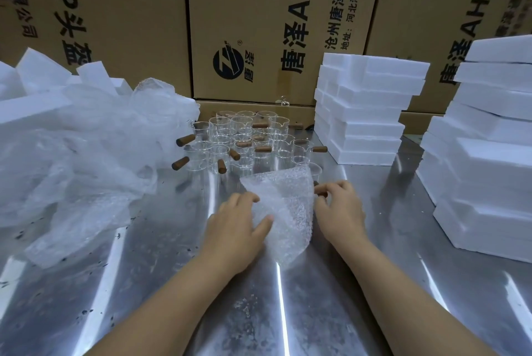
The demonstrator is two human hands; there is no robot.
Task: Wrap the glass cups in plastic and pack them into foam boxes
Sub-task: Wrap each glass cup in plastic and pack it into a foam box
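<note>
While brown printed cartons (259, 24) wall the back, a shiny steel table (374, 283) holds white foam box stacks (365, 108), clustered wooden-handled glass cups (247, 137) and a central bubble-wrap sheet (288, 206); the left hand (236, 232) grips it, the right hand (342, 211) curls at its edge, grasp unclear.

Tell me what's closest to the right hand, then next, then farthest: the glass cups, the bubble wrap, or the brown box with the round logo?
1. The bubble wrap, at the right hand's fingertips, on its left.
2. The glass cups, behind the wrap, farther up the table.
3. The brown box with the round logo, standing behind the cups.
</note>
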